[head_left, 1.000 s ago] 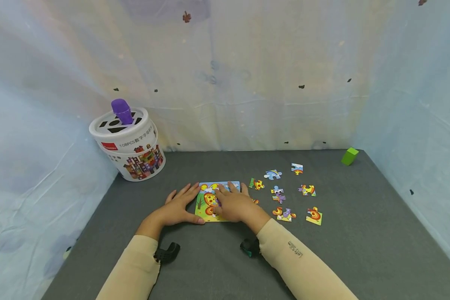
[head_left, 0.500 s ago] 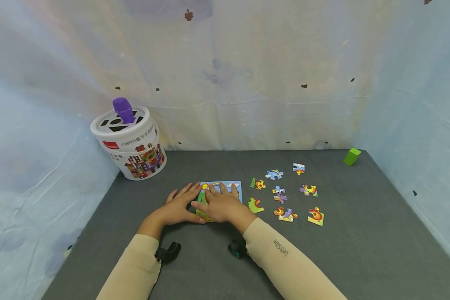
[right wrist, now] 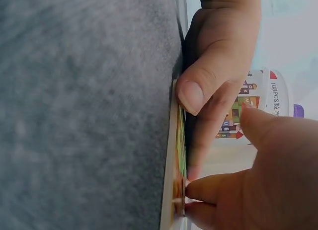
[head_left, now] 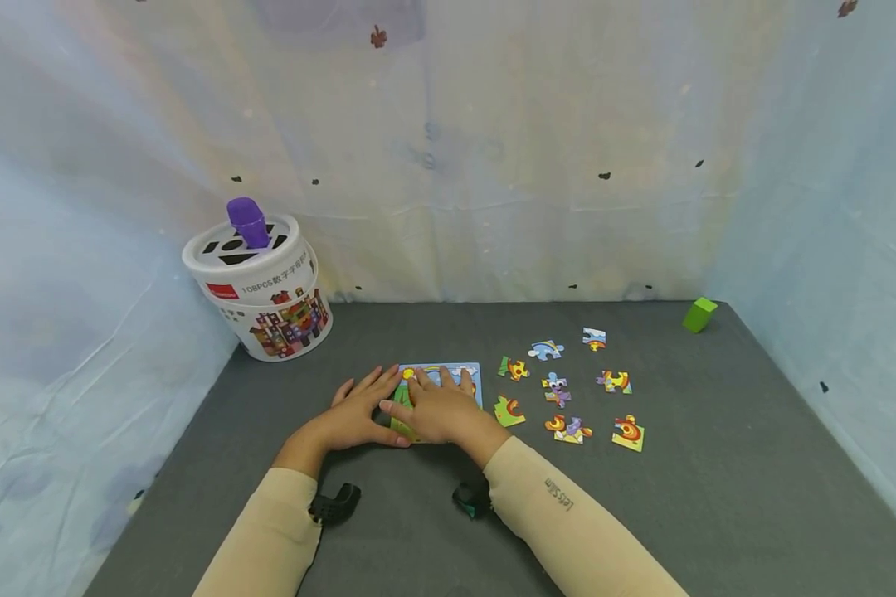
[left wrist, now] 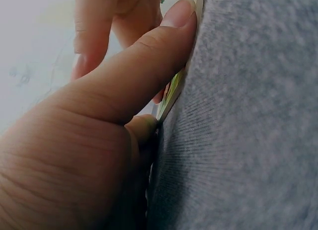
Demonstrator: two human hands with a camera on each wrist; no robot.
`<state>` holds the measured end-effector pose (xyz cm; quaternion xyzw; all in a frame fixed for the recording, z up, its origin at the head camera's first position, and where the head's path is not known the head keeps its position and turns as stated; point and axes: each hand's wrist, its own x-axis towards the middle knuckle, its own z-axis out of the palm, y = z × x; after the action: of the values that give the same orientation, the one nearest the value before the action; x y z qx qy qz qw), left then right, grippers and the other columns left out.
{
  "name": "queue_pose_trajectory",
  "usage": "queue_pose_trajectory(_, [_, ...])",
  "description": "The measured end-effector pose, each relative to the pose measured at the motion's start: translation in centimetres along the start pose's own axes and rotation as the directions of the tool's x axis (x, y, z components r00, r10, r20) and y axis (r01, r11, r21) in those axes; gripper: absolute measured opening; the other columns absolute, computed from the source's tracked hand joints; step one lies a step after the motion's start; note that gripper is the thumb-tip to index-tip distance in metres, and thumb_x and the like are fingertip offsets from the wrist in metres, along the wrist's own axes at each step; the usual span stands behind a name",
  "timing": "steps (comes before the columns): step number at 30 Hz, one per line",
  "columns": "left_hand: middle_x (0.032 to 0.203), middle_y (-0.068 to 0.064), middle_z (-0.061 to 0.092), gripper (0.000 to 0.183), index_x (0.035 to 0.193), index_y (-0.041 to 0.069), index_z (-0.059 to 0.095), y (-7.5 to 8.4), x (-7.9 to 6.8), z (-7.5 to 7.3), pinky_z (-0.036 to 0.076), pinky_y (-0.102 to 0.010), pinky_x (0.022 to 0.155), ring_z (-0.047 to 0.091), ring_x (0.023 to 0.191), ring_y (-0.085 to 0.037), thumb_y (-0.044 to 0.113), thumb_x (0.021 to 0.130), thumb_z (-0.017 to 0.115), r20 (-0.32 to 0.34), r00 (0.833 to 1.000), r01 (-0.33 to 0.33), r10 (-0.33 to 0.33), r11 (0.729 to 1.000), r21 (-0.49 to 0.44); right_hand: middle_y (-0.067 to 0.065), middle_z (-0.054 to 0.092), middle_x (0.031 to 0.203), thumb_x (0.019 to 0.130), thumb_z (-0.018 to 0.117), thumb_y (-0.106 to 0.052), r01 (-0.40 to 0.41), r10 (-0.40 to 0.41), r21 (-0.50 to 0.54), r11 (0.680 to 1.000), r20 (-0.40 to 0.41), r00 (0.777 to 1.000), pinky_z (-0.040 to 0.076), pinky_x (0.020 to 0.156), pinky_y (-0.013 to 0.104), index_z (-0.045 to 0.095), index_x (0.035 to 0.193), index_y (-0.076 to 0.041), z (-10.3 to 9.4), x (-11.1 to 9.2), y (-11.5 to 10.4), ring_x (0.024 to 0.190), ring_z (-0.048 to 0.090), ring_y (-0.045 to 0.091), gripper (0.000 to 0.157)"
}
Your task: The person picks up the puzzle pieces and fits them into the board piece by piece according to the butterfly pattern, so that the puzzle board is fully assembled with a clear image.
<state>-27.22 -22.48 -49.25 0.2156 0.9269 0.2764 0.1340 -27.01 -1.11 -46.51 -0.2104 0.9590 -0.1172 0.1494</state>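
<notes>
Right of the block bucket and nearer me, the jigsaw board lies under my spread right grip; my left grip, uncurled, frames its edge. I judge I'm pressing it flat; fetching a loose jigsaw piece, farther right, would call for a pinch.

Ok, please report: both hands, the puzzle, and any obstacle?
Left hand touching puzzle, left side; right hand on top. Puzzle flat, partly covered. Loose pieces at right, seemingly not in the way.

Grey table: puzzle board, pieces, bucket, block.
</notes>
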Motion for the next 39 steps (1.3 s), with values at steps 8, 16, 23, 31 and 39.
queue_pose_trajectory(8, [0.181, -0.002, 0.012, 0.124, 0.177, 0.017, 0.019, -0.4, 0.1, 0.1, -0.008, -0.069, 0.123, 0.001, 0.166, -0.032, 0.069, 0.085, 0.085, 0.003, 1.000, -0.015, 0.015, 1.000, 0.021, 0.009, 0.017, 0.180, 0.109, 0.020, -0.078, 0.175, -0.159, 0.170, 0.970, -0.102, 0.982, 0.010, 0.123, 0.073, 0.030, 0.175, -0.029, -1.1, 0.1, 1.9, 0.163, 0.012, 0.043, 0.084])
queue_pose_trajectory(16, [0.181, -0.003, 0.015, 0.124, 0.176, 0.017, 0.022, -0.2, 0.0, 0.2, -0.007, -0.067, 0.124, 0.003, 0.166, -0.031, 0.069, 0.084, 0.086, -0.011, 1.000, -0.014, 0.015, 1.000, 0.014, 0.008, 0.027, 0.177, 0.112, 0.029, -0.071, 0.368, -0.288, 0.397, 0.841, -0.247, 0.925, 0.012, 0.119, 0.076, 0.033, 0.174, -0.024, -4.1, -1.5, 5.6, 0.163, 0.019, 0.037, 0.078])
queue_pose_trajectory(23, [0.181, -0.001, 0.015, 0.125, 0.176, 0.018, 0.023, -0.5, 0.0, 0.2, -0.007, -0.066, 0.124, 0.003, 0.166, -0.030, 0.069, 0.082, 0.087, -0.014, 1.000, -0.002, 0.002, 1.000, 0.004, 0.007, 0.034, 0.174, 0.115, 0.030, -0.064, 0.459, -0.319, 0.574, 0.678, -0.332, 0.888, 0.018, 0.125, 0.068, 0.034, 0.174, -0.017, -6.3, -3.4, 9.5, 0.160, 0.027, 0.034, 0.075])
queue_pose_trajectory(31, [0.181, -0.001, 0.014, 0.126, 0.176, 0.018, 0.023, -0.4, -0.1, 0.2, -0.008, -0.065, 0.124, 0.002, 0.166, -0.030, 0.069, 0.082, 0.087, -0.009, 1.000, 0.001, -0.001, 1.000, 0.007, 0.018, 0.041, 0.169, 0.114, 0.017, -0.068, 0.508, -0.312, 0.658, 0.557, -0.401, 0.861, 0.019, 0.122, 0.072, 0.030, 0.174, -0.011, -7.3, -4.3, 14.0, 0.157, 0.034, 0.041, 0.083])
queue_pose_trajectory(39, [0.181, -0.001, 0.014, 0.125, 0.176, 0.018, 0.023, -0.2, 0.0, 0.1, -0.008, -0.065, 0.124, 0.002, 0.166, -0.030, 0.069, 0.082, 0.087, -0.009, 1.000, 0.003, -0.003, 1.000, 0.000, 0.028, 0.042, 0.164, 0.112, 0.014, -0.072, 0.544, -0.280, 0.733, 0.408, -0.466, 0.839, 0.014, 0.118, 0.078, 0.029, 0.173, -0.008, -8.3, -4.9, 18.7, 0.150, 0.036, 0.050, 0.090])
